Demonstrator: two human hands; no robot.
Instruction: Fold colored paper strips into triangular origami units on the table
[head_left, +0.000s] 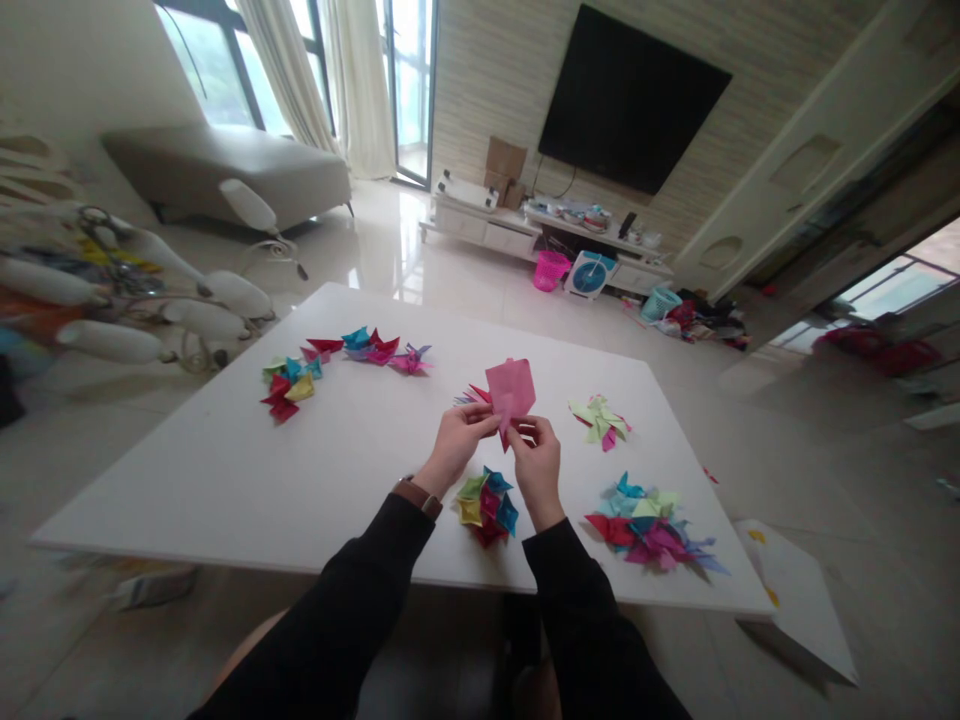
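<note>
A partly folded pink origami paper (512, 386) is held up over the table, its lower point pinched from both sides. My left hand (459, 440) grips its left edge between thumb and fingers, and my right hand (538, 462) grips the right edge. Behind the paper, partly hidden, lie red and purple folded pieces (474, 396). Just below my hands sits a cluster of folded paper shapes (489, 505) in green, blue, yellow and red. To the right of my right hand is a small pile of pale green and pink folded paper (599, 421).
All this rests on a white table (360, 490). A large multicoloured origami pile (652, 525) lies near its right front corner. Toward the far left are another colourful cluster (289, 385) and a row of folded pieces (375, 346). A white lamp fixture (202, 318) stands beyond the left edge.
</note>
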